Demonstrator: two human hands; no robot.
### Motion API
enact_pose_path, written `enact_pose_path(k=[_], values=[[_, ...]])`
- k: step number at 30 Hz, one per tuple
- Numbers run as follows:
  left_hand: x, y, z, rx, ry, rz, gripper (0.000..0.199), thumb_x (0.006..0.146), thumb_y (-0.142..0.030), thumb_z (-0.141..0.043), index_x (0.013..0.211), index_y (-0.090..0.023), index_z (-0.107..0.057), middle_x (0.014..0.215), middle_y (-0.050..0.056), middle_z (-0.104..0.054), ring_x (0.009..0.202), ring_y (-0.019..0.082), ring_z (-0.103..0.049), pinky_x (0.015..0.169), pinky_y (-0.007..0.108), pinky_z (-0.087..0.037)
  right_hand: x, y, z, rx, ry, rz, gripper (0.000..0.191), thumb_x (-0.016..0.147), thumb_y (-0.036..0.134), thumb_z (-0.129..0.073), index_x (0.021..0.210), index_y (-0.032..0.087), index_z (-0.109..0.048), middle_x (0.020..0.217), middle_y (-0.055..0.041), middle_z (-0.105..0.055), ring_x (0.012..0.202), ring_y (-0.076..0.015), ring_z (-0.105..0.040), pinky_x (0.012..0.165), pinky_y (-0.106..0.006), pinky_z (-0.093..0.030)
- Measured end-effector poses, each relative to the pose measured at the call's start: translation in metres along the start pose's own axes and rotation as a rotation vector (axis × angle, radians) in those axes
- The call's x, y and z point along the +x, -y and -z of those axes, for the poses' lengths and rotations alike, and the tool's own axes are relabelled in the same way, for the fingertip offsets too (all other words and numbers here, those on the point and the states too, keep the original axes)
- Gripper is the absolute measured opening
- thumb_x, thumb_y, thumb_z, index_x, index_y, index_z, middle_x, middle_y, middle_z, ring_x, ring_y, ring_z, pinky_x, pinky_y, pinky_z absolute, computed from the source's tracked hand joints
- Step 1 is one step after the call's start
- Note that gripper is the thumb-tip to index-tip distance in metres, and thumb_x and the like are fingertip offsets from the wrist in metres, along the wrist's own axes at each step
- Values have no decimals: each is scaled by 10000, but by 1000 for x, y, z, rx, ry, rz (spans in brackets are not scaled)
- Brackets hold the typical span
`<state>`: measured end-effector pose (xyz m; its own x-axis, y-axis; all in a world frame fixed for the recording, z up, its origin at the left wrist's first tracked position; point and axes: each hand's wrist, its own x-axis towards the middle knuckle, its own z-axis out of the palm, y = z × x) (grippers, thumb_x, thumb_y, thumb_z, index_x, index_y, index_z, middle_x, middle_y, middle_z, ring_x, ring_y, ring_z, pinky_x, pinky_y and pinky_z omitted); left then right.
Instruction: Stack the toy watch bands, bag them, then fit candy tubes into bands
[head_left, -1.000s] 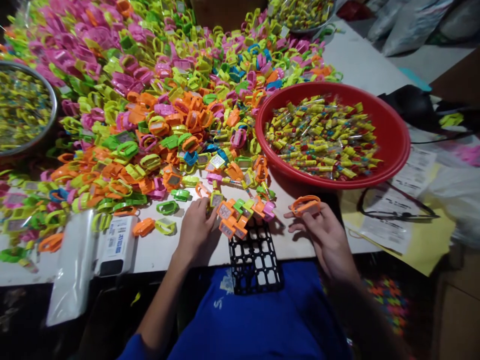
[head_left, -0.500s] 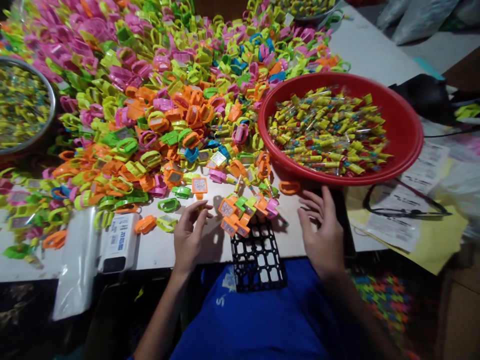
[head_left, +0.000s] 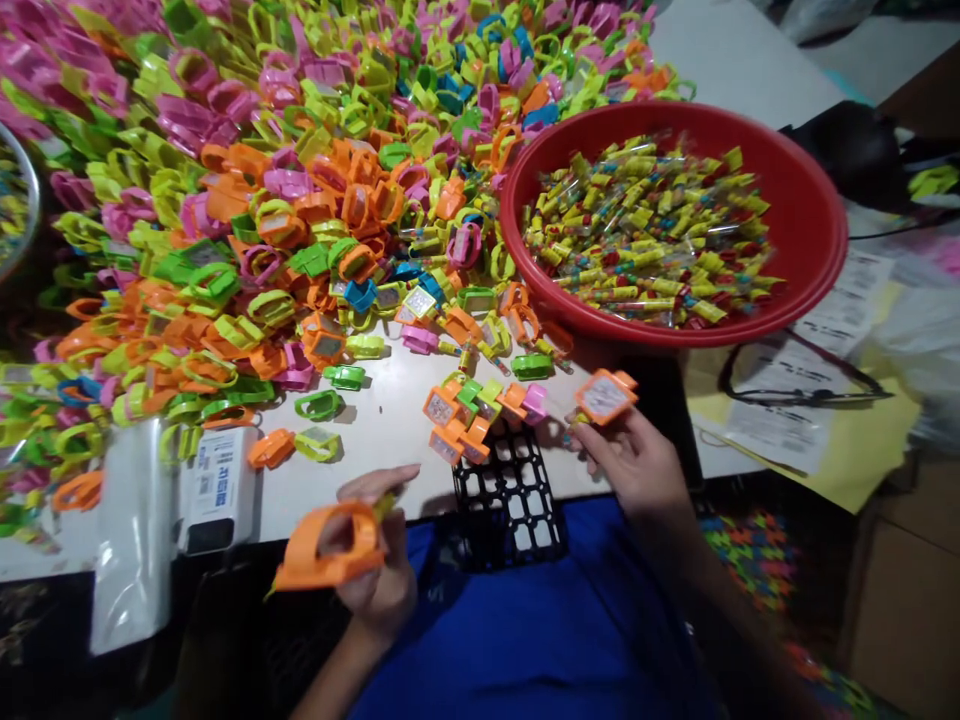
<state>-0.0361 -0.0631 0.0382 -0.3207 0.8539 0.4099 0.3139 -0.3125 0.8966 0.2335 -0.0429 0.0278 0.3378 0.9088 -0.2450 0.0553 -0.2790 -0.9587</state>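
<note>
"Left hand (head_left: 382, 575) came nearer: half a second earlier it was over the bench (head_left: 382, 435), and it had since drawn back to the near edge. Right hand (head_left: 651, 470) had been loose, and by now it had hold of something."

"Of what?"

"An orange watch (head_left: 606, 397), its square face up, just near of the red tub (head_left: 806, 220). A yellow bit (head_left: 579, 420) showed beside its grip."

"And the left?"

"It grasped a second watch (head_left: 306, 555), also orange, loop side showing, with a yellow tip (head_left: 386, 505) poking out. I couldn't tell what that tip belonged to."

"What lay between the hands?"

"A black grid (head_left: 487, 520), jutting over the near edge toward the blue clothing (head_left: 525, 640). A cluster of watches (head_left: 454, 440) sat at its far end: orange on the left, green and yellow in the middle, pink on the right."

"And beyond?"

"A heap of watches (head_left: 225, 200) spread across the far and left sides, in mixed colours. On the right, the tub held yellow tubes (head_left: 652, 250); glasses (head_left: 814, 397) lay near it on papers (head_left: 795, 440)."

"Near left?"

"A white box (head_left: 219, 490), with a clear bag (head_left: 135, 540) on its left, hanging over the edge."
</note>
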Motion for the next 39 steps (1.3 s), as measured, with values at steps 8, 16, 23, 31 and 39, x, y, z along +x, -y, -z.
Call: enact_pose_path(k=[8, 16, 23, 31, 39], values=[[-34, 36, -7, -112, 590, -132, 225, 1010, -261, -681, 1227, -245, -626, 1191, 113, -732, 1167, 273, -740, 963, 455, -645, -33, -11, -36, -85, 44, 214, 147, 929, 343, -773, 1007, 229, -722, 1065, -102, -796, 1078, -282, -758, 981, -430, -620], [-34, 45, -15, 7, 611, -182, 285, 1027, -226, -572, 1312, -239, -582, 1282, 162, -691, 1202, 278, -704, 925, 411, -610, -16, -14, -60, -195, 99, 329, 141, 905, 268, -697, 1019, 225, -768, 979, -85, -827, 901, -267, -808, 822, -380, -667], [-32, 48, -23, 49, 628, -317, 299, 997, -280, -567, 1289, -231, -603, 1228, 150, -758, 1181, 288, -733, 938, 425, -586, -12, -22, -59, -392, 109, 467, 173, 940, 244, -627, 1044, 233, -765, 968, -98, -822, 845, -276, -795, 797, -404, -676], [-35, 50, -27, 69, 607, -331, 328, 989, -255, -520, 1310, -242, -589, 1175, 130, -791, 1144, 284, -757, 907, 425, -581, -13, -34, -71, -751, 37, 866, 293, 974, 107, -492, 1121, 173, -736, 961, -159, -788, 927, -304, -763, 884, -477, -652], [-34, 48, -29, 110, 576, -331, 297, 1000, -326, -540, 1275, -245, -619, 1114, 107, -816, 1071, 272, -771, 893, 415, -580, -21, -35, -81, -804, -16, 862, 296, 971, 77, -469, 1069, 202, -720, 940, -152, -760, 909, -316, -713, 876, -509, -591]])
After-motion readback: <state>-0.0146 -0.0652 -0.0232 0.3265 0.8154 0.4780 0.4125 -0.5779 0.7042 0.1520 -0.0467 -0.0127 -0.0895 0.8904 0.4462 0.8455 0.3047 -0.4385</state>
